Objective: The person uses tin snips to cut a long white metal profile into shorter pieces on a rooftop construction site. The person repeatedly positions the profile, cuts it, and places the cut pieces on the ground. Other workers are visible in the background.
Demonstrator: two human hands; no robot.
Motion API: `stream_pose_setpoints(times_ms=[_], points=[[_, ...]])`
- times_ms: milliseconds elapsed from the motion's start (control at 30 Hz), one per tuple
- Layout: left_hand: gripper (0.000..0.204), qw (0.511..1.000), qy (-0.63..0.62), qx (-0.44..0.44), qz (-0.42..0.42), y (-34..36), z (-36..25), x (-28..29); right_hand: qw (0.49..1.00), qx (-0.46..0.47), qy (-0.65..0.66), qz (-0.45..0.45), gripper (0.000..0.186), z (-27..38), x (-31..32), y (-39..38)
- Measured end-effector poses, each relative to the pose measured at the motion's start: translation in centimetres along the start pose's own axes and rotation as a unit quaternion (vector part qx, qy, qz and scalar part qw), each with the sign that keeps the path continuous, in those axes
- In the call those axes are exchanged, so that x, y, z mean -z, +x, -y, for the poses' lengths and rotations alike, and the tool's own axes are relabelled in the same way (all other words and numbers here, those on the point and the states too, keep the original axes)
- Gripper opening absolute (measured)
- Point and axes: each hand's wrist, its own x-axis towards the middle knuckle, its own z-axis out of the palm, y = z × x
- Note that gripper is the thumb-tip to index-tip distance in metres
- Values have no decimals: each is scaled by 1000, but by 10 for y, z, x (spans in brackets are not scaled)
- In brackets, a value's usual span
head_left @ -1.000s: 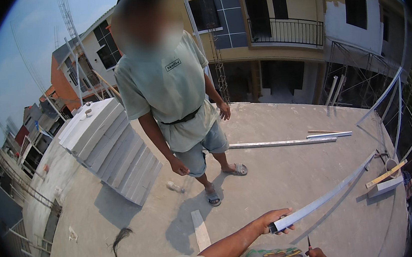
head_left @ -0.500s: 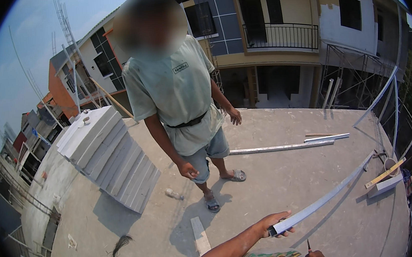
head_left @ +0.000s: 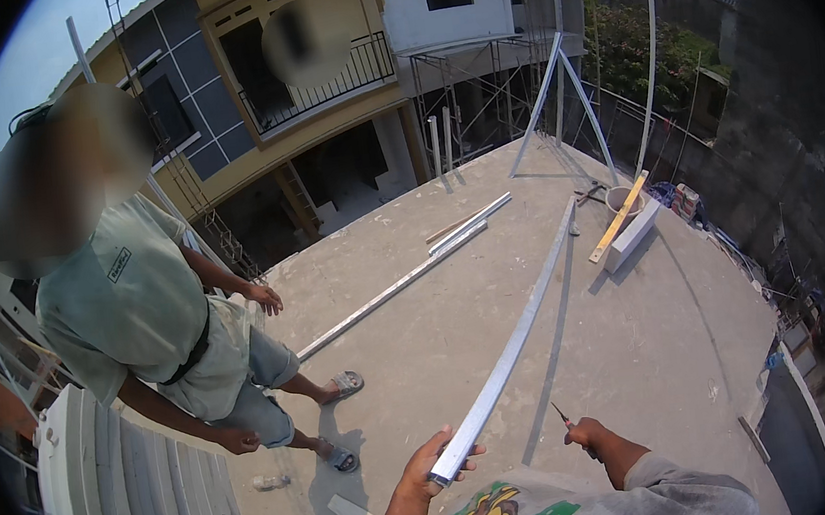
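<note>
My view has swung to the right since the earlier frame, so the co-worker (head_left: 151, 305) now stands further left, and my right hand (head_left: 594, 434) shows more fully. I count one metal bar (head_left: 513, 352) in my left hand (head_left: 423, 468), the fingers closed around its near end, and one slim pointed tool (head_left: 559, 410) gripped in the right. Beyond lie one long metal strip (head_left: 391, 292), one shorter metal piece (head_left: 470, 225) and one thin wooden stick (head_left: 451, 226), plus one yellow bar (head_left: 620, 218) beside one pale block (head_left: 634, 235).

The metal bar's long axis runs away from me, forward and slightly right, its near end low in front of my shirt (whether the far end rests on anything, I cannot tell from here). It slants between the co-worker and my right hand. The concrete slab (head_left: 663, 342) gives me broad room right of the bar, out to its curved right edge; leftward, the co-worker and the block stack (head_left: 138, 467) narrow it.
</note>
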Motion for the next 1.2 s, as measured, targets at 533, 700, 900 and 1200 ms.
stream_pose_setpoints(times_ms=[533,700,900,1200], points=[[64,998,-56,10,-19,2,15,7,894,80,389,-208,41,35,156,-55],[64,997,-67,9,-28,0,21,5,861,180,454,-143,27,94,205,-87],[65,998,-26,6,-57,1,24,2,776,323,526,-130,31,169,270,-133],[58,998,-28,47,-18,1,19,-12,776,246,575,-78,27,148,217,-74]])
